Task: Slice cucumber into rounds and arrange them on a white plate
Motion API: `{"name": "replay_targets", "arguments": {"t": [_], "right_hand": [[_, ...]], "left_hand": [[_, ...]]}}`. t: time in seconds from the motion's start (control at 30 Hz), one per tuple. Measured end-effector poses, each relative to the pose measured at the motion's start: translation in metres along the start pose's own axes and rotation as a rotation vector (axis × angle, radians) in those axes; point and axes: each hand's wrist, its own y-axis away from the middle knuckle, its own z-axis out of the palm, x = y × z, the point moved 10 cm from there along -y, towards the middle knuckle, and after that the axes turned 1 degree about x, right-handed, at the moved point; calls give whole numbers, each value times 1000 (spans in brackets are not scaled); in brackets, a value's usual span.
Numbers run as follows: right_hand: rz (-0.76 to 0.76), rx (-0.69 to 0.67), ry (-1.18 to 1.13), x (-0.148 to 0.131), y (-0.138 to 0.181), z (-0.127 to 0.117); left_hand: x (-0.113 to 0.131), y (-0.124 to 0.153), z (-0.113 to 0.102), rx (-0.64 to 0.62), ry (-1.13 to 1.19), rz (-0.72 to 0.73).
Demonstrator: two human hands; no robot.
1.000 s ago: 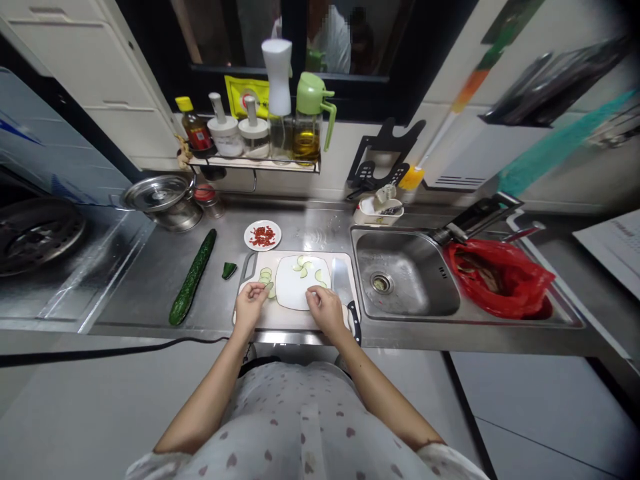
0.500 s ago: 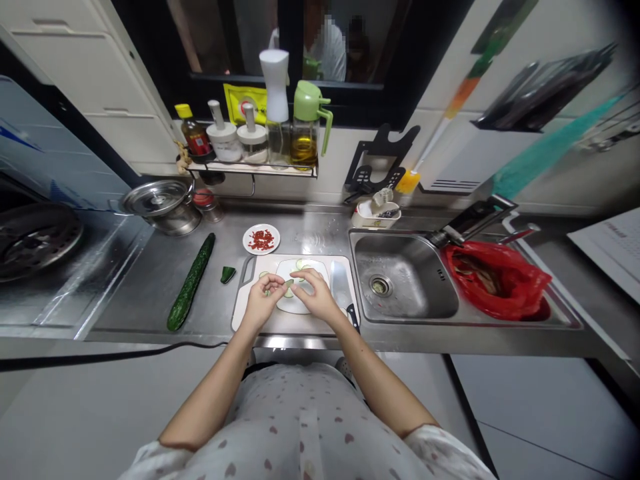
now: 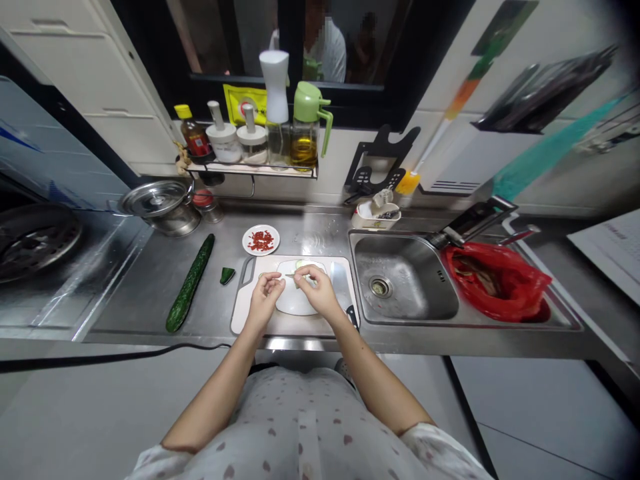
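Note:
A thin cucumber slice (image 3: 290,275), seen nearly edge-on, is pinched in the fingertips of my right hand (image 3: 319,291) above a white plate (image 3: 293,307). My left hand (image 3: 266,297) hovers just left of it, fingers curved and slightly apart, with nothing visible in them. Pale cucumber slices (image 3: 301,265) lie on the plate, partly hidden by my right hand. Under the plate is a light cutting board (image 3: 243,313). On its right side rests a knife (image 3: 340,277), its black handle toward me and partly covered by my wrist.
Left of the board lie a whole cucumber (image 3: 191,283) and a cucumber end (image 3: 227,275). Behind is a small dish (image 3: 247,243) of chopped red pieces. A sink (image 3: 405,267) and red bag (image 3: 520,287) are at right; a lidded pot (image 3: 167,208) and seasoning shelf (image 3: 255,168) stand behind.
My hands have moved apart slightly. The left hand has let go of the slice, which both hands were near before; it now sits in my right fingertips.

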Motion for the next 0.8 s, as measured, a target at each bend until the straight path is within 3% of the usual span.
{"name": "replay_targets", "arguments": {"t": [0.17, 0.27, 0.57, 0.8], "right_hand": [[12, 41, -85, -5, -2, -6], [17, 35, -98, -5, -2, -6], [-32, 17, -85, -6, 0, -6], [-43, -36, -94, -5, -1, -6]], "left_hand": [[-36, 14, 20, -156, 213, -379], [-38, 21, 33, -228, 328, -490], [-29, 15, 50, -284, 514, -637], [-20, 1, 36, -182, 469, -535]]}}
